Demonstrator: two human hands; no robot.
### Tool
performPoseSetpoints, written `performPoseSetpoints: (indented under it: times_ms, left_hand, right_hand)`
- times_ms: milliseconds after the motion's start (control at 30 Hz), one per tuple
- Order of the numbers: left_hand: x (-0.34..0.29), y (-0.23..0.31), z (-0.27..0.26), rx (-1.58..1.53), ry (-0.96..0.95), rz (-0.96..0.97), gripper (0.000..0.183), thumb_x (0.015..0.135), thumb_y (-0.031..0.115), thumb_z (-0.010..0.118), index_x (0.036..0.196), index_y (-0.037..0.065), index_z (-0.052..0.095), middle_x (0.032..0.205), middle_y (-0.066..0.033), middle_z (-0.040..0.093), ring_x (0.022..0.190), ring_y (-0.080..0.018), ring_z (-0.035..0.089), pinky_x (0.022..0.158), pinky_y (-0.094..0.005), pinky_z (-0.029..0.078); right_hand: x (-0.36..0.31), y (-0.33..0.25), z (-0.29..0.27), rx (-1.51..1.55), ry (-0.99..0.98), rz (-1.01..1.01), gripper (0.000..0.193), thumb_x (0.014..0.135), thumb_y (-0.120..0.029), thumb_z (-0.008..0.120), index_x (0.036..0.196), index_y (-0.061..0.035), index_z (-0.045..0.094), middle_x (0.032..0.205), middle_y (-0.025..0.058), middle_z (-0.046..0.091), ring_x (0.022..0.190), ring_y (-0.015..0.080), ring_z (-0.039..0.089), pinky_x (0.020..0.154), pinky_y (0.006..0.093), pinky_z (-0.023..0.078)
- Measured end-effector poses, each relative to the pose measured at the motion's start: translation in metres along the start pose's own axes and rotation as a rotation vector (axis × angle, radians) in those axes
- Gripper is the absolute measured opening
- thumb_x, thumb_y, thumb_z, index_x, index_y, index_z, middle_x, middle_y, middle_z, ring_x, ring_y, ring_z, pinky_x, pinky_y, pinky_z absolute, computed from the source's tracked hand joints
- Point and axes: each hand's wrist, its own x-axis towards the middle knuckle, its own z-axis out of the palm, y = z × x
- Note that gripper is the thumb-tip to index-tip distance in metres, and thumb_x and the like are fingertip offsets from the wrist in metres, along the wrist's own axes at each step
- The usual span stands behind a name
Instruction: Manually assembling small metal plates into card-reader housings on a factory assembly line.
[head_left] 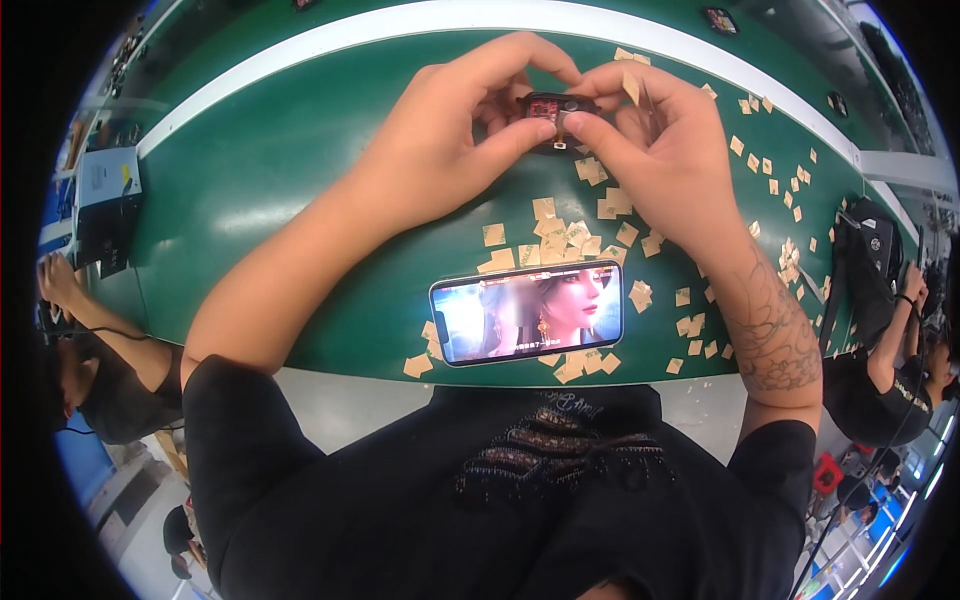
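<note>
The tabletop [250, 160] is green, the squares [494, 235] tan with greenish marks, the shirt [400, 500] black. Dark curling lines pattern the right forearm [772, 335]. The small device [545, 106] seems black and red.

The worktop [290, 160] looks smooth and glossy, catching soft reflections. The small black device [556, 106] appears to be plastic; the scattered squares [529, 257] look papery and matt. The phone [475, 320] has a glassy, smooth screen. The black shirt [380, 490] is matt cloth.

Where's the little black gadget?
In the head view, the little black gadget is near the top, just right of centre, held between the left hand and right hand, beyond the phone.
</note>
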Motion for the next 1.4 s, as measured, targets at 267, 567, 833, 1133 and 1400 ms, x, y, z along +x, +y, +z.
performPoseSetpoints:
  times_ms: [267, 567, 833, 1133, 1400]
  left_hand:
    - [0.005, -0.008, 0.001, -0.096, 0.095, -0.116, 0.026, 0.104, -0.005, 0.065, 0.129, 0.001, 0.059, 0.114, -0.0045, 0.068, 0.105, -0.0087, 0.066, 0.095, -0.0253, 0.055]
    - [0.060, -0.059, -0.027, 0.043, 0.284, -0.039, 0.028, 0.099, 0.013, 0.074, 0.126, 0.007, 0.069, 0.101, -0.0114, 0.073, 0.089, -0.0179, 0.070, 0.079, -0.0335, 0.056]
    - [0.125, -0.106, -0.081, 0.428, 0.434, -0.086, 0.034, 0.095, 0.013, 0.076, 0.127, 0.003, 0.069, 0.097, -0.0126, 0.076, 0.089, -0.0248, 0.073, 0.084, -0.0369, 0.058]
    - [0.047, -0.147, -0.165, 1.488, 0.564, -0.356, 0.069, 0.093, 0.069, 0.072, 0.154, 0.037, 0.061, 0.156, -0.0169, 0.058, 0.148, -0.0401, 0.049, 0.114, -0.0604, 0.045]
    - [0.039, -0.168, -0.184, 0.707, 0.451, -0.001, 0.060, 0.097, 0.025, 0.081, 0.153, 0.021, 0.061, 0.138, -0.0167, 0.067, 0.126, -0.0309, 0.066, 0.107, -0.0389, 0.053]
  right_hand:
    - [0.003, -0.001, 0.001, -0.173, 0.039, -0.107, 0.025, 0.095, -0.007, 0.080, 0.117, -0.0002, 0.073, 0.088, 0.0037, 0.071, 0.068, 0.0090, 0.057, 0.062, 0.0284, 0.048]
    - [0.006, -0.001, -0.017, -0.336, 0.120, -0.045, 0.026, 0.101, -0.017, 0.074, 0.121, -0.0015, 0.070, 0.093, 0.0090, 0.074, 0.077, 0.0175, 0.069, 0.072, 0.0320, 0.054]
    - [0.008, 0.021, -0.023, -0.377, 0.140, -0.313, 0.016, 0.108, -0.011, 0.064, 0.115, 0.0017, 0.068, 0.100, 0.0117, 0.077, 0.084, 0.0182, 0.069, 0.080, 0.0315, 0.055]
    - [0.008, 0.019, -0.024, -0.409, 0.059, -0.277, 0.016, 0.105, -0.013, 0.065, 0.107, 0.0017, 0.071, 0.089, 0.0131, 0.071, 0.071, 0.0221, 0.064, 0.068, 0.0356, 0.051]
    - [0.011, 0.022, -0.023, -0.447, 0.010, -0.306, 0.014, 0.106, -0.007, 0.062, 0.113, -0.0005, 0.072, 0.095, 0.0076, 0.070, 0.076, 0.0167, 0.061, 0.072, 0.0304, 0.049]
